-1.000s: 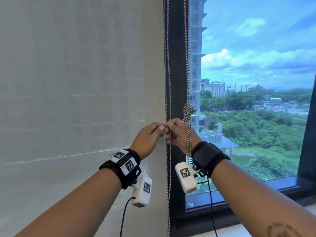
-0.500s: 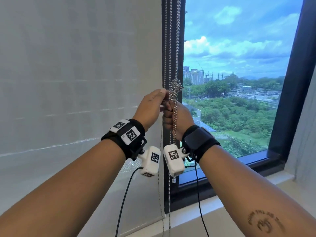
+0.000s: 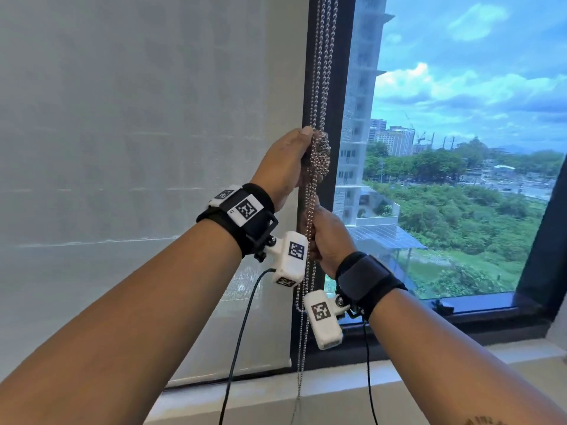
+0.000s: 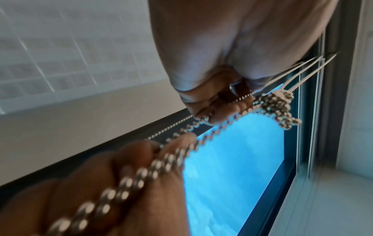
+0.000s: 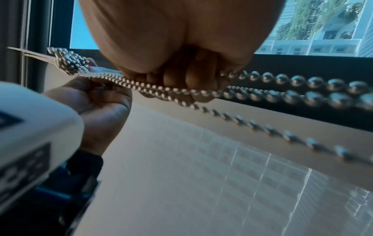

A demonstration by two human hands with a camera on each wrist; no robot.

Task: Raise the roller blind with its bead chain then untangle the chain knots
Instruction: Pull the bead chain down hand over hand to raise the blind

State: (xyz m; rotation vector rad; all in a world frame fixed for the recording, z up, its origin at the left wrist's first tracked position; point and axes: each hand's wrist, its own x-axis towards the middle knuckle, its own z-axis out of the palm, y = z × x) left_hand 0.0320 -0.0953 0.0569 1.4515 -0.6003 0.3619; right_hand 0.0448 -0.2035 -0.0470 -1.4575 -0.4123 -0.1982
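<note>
At the middle of the frame the left hand (image 3: 283,162) pinches the bead chain (image 3: 320,72) beside its knot (image 3: 322,148), while the right hand (image 3: 333,237) below grips the hanging strands. Left of them the blind (image 3: 138,133) is still down near the sill (image 3: 399,384), so knot work seems under way; next, slacken and pick loops apart.

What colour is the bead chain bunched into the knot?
Shiny silver metal: the knotted bead chain shows best in the head view.
</note>
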